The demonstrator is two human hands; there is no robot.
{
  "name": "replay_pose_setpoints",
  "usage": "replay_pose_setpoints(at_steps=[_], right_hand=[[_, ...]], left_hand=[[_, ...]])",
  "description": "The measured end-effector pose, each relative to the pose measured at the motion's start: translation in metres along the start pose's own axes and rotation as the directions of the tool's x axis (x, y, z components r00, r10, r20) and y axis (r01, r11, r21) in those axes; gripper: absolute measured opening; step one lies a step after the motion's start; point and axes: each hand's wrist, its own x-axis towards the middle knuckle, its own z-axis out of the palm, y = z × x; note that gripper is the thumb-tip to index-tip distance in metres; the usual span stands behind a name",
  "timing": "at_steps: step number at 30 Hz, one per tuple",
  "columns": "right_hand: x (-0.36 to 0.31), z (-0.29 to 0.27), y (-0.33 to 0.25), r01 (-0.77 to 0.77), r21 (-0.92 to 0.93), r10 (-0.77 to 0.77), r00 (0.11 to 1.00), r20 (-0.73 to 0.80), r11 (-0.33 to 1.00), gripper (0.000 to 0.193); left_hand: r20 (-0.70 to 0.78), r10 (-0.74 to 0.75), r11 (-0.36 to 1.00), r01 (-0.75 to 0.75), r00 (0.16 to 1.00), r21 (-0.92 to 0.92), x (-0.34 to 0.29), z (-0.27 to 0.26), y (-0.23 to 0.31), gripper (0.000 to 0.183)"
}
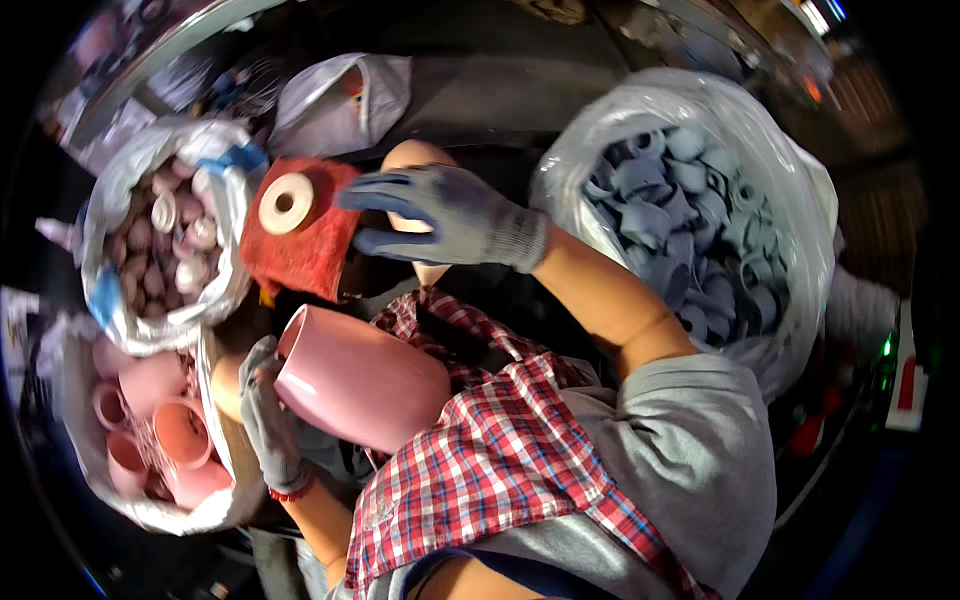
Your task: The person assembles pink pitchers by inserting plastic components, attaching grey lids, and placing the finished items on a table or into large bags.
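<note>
A large glossy pink vase-shaped pot (365, 380) lies tilted against my plaid apron. My left hand (268, 412), in a grey glove, is closed on its open end at the left. Above it, my gloved right hand (440, 215) reaches leftward with fingers spread and nothing in them, over my bare knee. Its fingertips are close to the edge of a red cloth-covered block (325, 240). On that block rests a flat cream ring (287, 203) with a dark hole in its middle.
At the right stands a plastic-lined sack (800, 190) full of blue-grey, tube-like pieces. Two white sacks flank me on the left: the upper one (108, 200) holds small pink rounded pieces, the lower one (85, 455) pink pots. A white bag (385, 85) lies at the back.
</note>
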Motion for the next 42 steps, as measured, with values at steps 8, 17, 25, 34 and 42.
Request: replay_pose_setpoints(at_steps=[8, 17, 25, 34, 42], right_hand=[[-0.204, -0.147, -0.011, -0.796, -0.52, 0.652, 0.576, -0.493, 0.31, 0.039], [-0.371, -0.219, -0.042, -0.744, -0.659, 0.973, 0.055, -0.222, -0.109, 0.061], [-0.474, -0.172, 0.013, -0.796, -0.604, 0.974, 0.106, -0.2, -0.038, 0.051], [-0.3, -0.291, -0.038, -0.84, -0.537, 0.94, 0.239, -0.242, 0.076, 0.054], [-0.084, -0.201, -0.024, -0.62, 0.063, 0.611, 0.743, -0.274, 0.782, 0.034]], left_hand=[[0.169, -0.189, 0.558, 0.247, 0.967, -0.792, 0.042, -0.004, -0.063, 0.053], [0.344, -0.017, 0.371, 0.325, 0.939, -0.87, 0.067, 0.036, -0.091, 0.054], [0.278, 0.059, 0.542, 0.203, 0.959, -0.815, 0.074, 0.028, -0.07, 0.072], [0.315, 0.072, 0.8, 0.134, 0.946, -0.585, 0.035, 0.027, -0.041, 0.131], [0.203, 0.107, 0.593, 0.102, 0.973, -0.799, 0.033, 0.015, -0.023, 0.123]])
